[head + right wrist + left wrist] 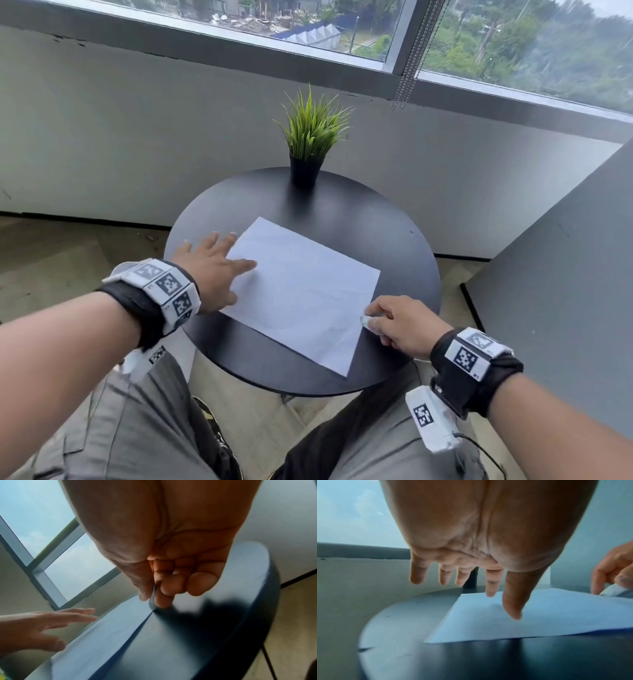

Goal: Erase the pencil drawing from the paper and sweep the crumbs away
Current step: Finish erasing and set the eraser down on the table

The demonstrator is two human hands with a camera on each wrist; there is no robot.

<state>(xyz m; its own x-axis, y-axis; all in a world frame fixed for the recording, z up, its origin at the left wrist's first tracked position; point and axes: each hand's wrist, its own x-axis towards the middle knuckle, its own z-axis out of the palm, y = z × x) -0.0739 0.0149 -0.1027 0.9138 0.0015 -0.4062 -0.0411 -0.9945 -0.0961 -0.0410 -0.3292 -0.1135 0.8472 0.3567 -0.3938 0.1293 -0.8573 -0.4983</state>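
A white sheet of paper (301,294) lies at an angle on the round black table (387,222); no pencil marks show on it from the head view. My left hand (212,263) hovers flat with spread fingers over the sheet's left edge, thumb above the paper (539,615). In the left wrist view my left hand (488,588) has straight fingers and holds nothing. My right hand (394,322) pinches a small white eraser (365,321) at the paper's right edge. The right wrist view shows the eraser (152,599) between thumb and fingers of the right hand (154,596), touching the table.
A green grass plant in a black pot (305,168) stands at the table's far edge. A grey wall with a window runs behind. A grey panel (565,274) stands close on the right. My knees sit under the near rim.
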